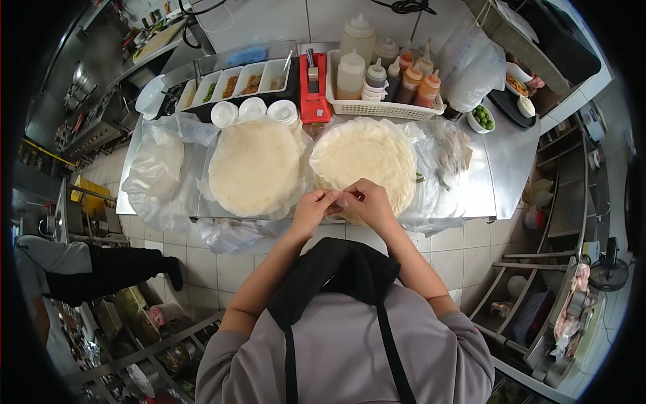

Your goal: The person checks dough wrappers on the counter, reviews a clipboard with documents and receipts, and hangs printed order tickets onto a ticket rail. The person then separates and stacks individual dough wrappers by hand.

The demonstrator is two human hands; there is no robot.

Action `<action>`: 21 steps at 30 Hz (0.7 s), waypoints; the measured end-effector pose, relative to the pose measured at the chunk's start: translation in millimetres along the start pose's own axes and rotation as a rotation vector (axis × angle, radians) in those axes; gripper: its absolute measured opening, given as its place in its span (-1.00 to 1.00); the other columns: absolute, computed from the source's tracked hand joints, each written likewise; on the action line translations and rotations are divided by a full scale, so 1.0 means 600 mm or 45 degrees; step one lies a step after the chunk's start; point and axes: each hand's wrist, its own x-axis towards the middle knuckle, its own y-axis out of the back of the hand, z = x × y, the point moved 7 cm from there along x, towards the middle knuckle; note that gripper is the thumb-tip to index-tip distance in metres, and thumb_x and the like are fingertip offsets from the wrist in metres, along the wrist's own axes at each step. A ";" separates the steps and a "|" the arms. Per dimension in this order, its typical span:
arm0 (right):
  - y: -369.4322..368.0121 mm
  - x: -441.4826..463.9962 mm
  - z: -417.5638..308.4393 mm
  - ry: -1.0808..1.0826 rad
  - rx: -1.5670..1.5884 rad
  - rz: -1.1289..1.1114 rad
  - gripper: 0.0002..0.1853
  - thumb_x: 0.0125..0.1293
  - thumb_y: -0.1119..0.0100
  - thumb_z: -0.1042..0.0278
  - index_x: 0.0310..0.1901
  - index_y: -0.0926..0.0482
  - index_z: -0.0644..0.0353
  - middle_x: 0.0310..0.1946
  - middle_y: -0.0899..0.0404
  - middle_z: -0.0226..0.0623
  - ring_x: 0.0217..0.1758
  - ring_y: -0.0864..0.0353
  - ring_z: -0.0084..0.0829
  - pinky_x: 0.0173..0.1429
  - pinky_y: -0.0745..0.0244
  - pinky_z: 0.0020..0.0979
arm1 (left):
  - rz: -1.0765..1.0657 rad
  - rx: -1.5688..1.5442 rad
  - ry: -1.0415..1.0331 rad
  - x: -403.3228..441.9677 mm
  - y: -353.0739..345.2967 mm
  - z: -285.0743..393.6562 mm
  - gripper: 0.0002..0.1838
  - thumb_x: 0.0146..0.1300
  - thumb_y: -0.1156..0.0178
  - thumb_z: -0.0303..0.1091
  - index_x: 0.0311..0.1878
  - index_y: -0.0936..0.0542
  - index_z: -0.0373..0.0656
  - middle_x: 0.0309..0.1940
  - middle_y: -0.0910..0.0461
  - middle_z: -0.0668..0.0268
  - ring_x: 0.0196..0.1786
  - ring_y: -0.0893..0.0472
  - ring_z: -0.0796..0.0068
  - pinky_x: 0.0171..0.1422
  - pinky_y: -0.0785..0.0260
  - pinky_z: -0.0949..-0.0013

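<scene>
Two stacks of thin, round, pale dough sheets lie on clear plastic on the steel table. The left stack [254,165] looks flat and smooth, while the right stack [363,151] has a ruffled rim. At the front edge of the right stack, my left hand [315,210] and my right hand [371,204] come close together. Both are closed, thumbs against fingertips in a pinch. A small whitish bit shows between them, too small to tell what it is. My fingers hide part of the stack's near edge.
A white basket [383,108] of squeeze bottles stands behind the right stack. Left of it are a red device [313,101], small white dishes [252,108] and topping trays [235,84]. Crumpled plastic bags [156,168] flank the stacks. Green limes fill a bowl [481,119]. Another person's legs [108,266] show at left.
</scene>
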 end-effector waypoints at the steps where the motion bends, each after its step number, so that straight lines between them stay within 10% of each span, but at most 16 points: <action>1: 0.003 0.001 0.002 0.014 -0.014 0.049 -0.90 0.04 -0.20 0.50 -0.43 -0.53 0.35 -0.48 -0.53 -0.16 -0.46 -0.55 -0.37 -0.34 -0.44 -0.43 | 0.018 0.014 -0.004 -0.001 -0.001 0.003 -0.76 0.32 -0.05 -0.30 -0.22 -0.52 -0.34 -0.30 -0.56 0.26 -0.24 -0.58 0.50 -0.05 -0.50 0.39; 13: -0.008 0.006 0.013 -0.077 -0.025 -0.107 -0.85 0.04 -0.19 0.41 -0.47 -0.49 0.33 -0.58 -0.50 -0.11 -0.54 -0.53 -0.27 -0.40 -0.41 -0.36 | 0.027 0.219 -0.143 -0.009 -0.006 0.016 -0.75 0.34 -0.01 -0.33 -0.21 -0.50 -0.38 -0.29 -0.56 0.24 -0.24 -0.59 0.47 -0.06 -0.50 0.41; 21: 0.007 0.007 -0.003 0.085 -0.320 0.296 -0.88 -0.02 -0.14 0.52 -0.55 -0.38 0.30 -0.61 -0.47 -0.08 -0.52 -0.51 -0.08 -0.44 -0.39 -0.24 | 0.116 0.403 -0.168 -0.017 -0.003 0.012 -0.75 0.33 -0.01 -0.35 -0.25 -0.48 -0.43 -0.40 -0.58 0.20 -0.30 -0.64 0.44 -0.23 -0.53 0.45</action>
